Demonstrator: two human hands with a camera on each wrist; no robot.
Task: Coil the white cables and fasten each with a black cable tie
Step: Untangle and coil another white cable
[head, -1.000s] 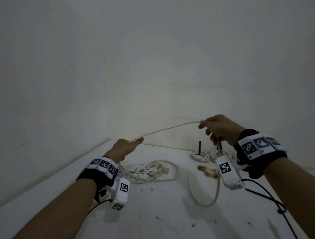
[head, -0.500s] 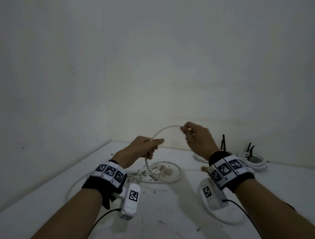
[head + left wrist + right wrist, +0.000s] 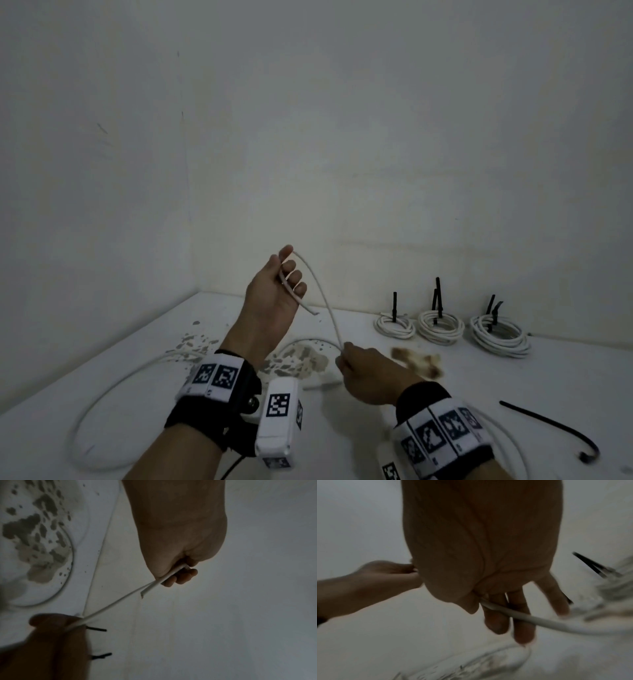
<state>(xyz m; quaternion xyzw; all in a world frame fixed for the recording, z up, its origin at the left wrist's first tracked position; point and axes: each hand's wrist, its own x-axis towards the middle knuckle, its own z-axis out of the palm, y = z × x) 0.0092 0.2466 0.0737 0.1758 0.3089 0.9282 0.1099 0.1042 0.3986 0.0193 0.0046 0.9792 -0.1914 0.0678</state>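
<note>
Three coiled white cables (image 3: 440,327) are already sitting tied at the far right of the counter (image 3: 565,383). One loose white cable (image 3: 323,301) is being worked now. The left hand (image 3: 270,294) is holding its short cut end up high, fingers curled round it. The right hand (image 3: 368,371) is pinching the cable lower down, nearer to the person. Most of the cable is lying in a big loop on the near left. If the left grip is getting loose, the short end could be slipping out and the first loop falling open. A spare black cable tie (image 3: 551,430) is waiting at the near right.
</note>
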